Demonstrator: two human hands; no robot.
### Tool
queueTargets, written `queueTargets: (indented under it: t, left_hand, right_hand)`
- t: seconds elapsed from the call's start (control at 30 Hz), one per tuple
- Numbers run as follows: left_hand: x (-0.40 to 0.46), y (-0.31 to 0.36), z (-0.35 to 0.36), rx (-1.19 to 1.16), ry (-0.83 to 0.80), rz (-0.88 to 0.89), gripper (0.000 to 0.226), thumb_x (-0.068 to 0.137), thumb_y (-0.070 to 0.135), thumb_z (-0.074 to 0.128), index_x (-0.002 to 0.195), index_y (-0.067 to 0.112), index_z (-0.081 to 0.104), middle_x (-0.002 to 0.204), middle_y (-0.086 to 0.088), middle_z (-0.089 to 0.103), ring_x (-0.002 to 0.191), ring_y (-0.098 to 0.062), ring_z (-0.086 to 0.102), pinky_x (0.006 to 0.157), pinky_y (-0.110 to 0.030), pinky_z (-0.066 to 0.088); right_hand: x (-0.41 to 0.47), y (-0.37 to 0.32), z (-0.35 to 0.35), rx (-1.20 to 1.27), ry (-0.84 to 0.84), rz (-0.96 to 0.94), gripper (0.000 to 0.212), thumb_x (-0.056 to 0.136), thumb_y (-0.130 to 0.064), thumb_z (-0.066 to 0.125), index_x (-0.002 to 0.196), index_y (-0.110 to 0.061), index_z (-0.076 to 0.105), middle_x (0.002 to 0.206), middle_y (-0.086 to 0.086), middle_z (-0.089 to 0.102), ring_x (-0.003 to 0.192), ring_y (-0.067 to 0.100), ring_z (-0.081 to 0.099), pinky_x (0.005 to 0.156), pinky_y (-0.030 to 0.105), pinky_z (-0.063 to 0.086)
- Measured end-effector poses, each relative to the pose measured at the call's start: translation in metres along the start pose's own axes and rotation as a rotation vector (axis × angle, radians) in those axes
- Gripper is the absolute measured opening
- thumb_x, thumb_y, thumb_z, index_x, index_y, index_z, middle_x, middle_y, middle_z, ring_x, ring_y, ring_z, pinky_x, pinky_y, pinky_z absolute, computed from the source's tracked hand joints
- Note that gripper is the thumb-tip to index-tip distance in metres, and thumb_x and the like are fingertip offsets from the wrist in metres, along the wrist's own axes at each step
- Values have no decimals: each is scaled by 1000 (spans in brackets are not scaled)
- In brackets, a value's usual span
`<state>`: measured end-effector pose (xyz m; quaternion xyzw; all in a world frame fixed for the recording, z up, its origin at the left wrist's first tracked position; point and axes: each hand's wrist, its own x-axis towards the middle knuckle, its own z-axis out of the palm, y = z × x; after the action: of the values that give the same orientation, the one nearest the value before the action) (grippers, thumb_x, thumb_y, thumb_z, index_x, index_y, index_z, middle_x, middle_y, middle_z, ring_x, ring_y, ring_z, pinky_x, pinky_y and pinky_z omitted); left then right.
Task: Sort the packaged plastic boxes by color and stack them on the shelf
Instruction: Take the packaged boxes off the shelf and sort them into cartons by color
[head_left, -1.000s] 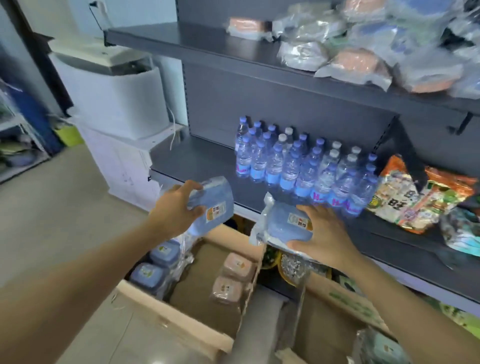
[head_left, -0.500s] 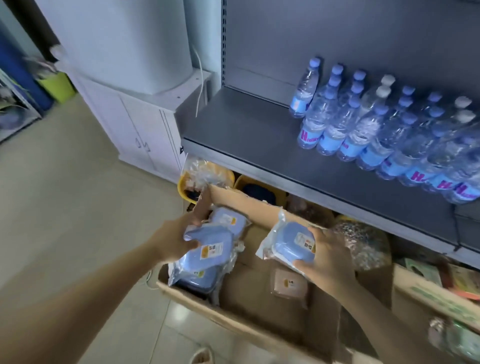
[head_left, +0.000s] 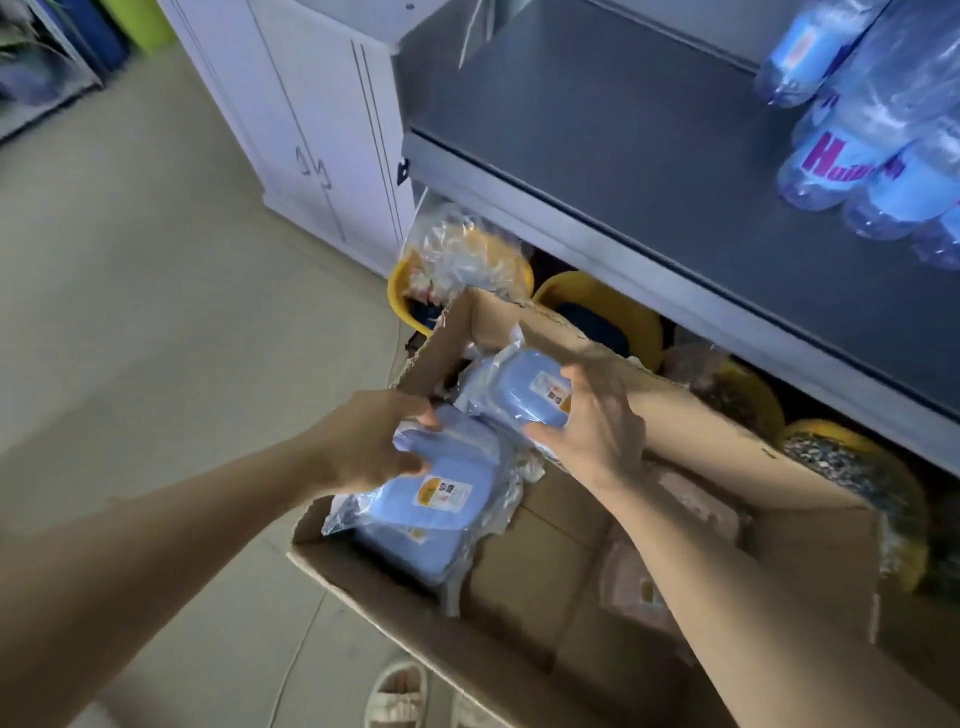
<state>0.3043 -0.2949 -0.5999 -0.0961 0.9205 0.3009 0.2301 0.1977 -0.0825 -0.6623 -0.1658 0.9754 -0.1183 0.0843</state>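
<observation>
**Both hands on blue boxes, down in the carton**

We're looking down into the cardboard carton (head_left: 363, 582) on the floor, just in front of the grey shelf (head_left: 623, 156). Our left hand (head_left: 363, 447) has fingers and thumb curled round the near end of a blue packaged box (head_left: 441, 483), which sits on top of at least one more blue box in the carton's left corner. Our right hand (head_left: 592, 421) grips a second blue box (head_left: 514, 389) by its right side, thumb under the edge, fingers wrapped over the label end. Box 2 lies just behind and touching box 1, wrap crinkled btwn them. Can't tell whether either box is resting on the stack or held slightly off it.

Pinkish boxes (head_left: 639, 582) lie lower in the carton, on the right, mostly under our right forearm, blurred.

Step in hand, we'd judge: gathering blues, i.e. the sort-by-colour part, w/ stacking on the shelf not yet done. The shelf surface nearest us is bare beside the water bottles (head_left: 872, 156).

Next move needs: firm hold thru slippery wrap, lift both clear of the carton flap (head_left: 467, 322), then up and over the shelf lip w/o knocking the bottles. Risk: loose film slipping in the grip.
</observation>
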Motion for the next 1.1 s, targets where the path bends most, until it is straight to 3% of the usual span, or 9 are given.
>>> queueTargets:
  t: [0.23,0.33,0.43,0.53,0.6,0.7,0.83,1.0,1.1]
  left_hand:
    - [16,-19,17,-33,38,-14,34,76,27,75,107,27,62,105,11,66,101,-13,59,93,-31,44]
    - [21,-16,20,-60,24,19,34,78,25,74,108,24,61,102,14,61,97,-8,55,86,-22,41]
    - [30,-10,21,-67,0,43,34,79,21,74,111,20,60,104,12,60,99,-6,53,83,-17,36]
    - [43,-4,21,-83,-36,32,34,81,19,72,113,17,60,108,9,60,105,-9,55,85,-16,36]
    - [53,1,21,-134,-74,0,36,82,18,72,115,16,59,114,7,61,109,-10,55,92,-21,40]
    - [62,6,24,-242,-121,-36,32,82,17,72,112,19,61,114,3,63,108,-15,58,98,-35,44]
    - [65,9,30,-76,-58,29,29,86,15,64,114,19,60,117,2,61,113,-18,54,96,-32,41]
    - [60,15,27,170,344,150,47,79,8,66,124,15,54,126,-2,52,122,-24,37,95,-36,38]
    - [57,7,24,206,491,90,63,73,3,65,132,14,45,137,-5,42,124,-28,31,100,-40,37]
  right_hand:
    - [36,-23,62,-165,150,-140,71,52,-55,83,101,-9,59,112,14,55,100,30,56,47,32,47]
    - [38,-16,72,-82,138,-240,55,66,-40,81,104,-7,61,112,17,53,102,34,53,56,38,54]
    - [33,5,69,66,144,-336,38,86,-24,58,118,-3,61,118,20,52,110,37,48,89,47,49]
    - [10,19,54,391,96,-130,39,95,-22,40,128,-6,54,119,13,54,108,27,52,95,29,41]
    - [-12,16,40,774,-172,126,39,95,-24,52,130,-10,48,110,6,59,94,12,59,81,16,44]
    - [-38,13,38,1143,-578,314,44,88,-15,66,126,-17,43,107,1,65,85,0,66,68,16,50]
    - [-46,10,51,1233,-528,415,40,82,6,66,114,-4,43,89,2,64,64,-4,65,53,13,49]
    - [-35,-3,71,1086,-444,511,38,80,-21,75,105,-8,50,98,12,65,78,17,65,64,29,55]
    - [-28,-14,83,993,-364,548,36,69,-35,81,82,-13,55,83,8,65,76,23,64,73,45,55]
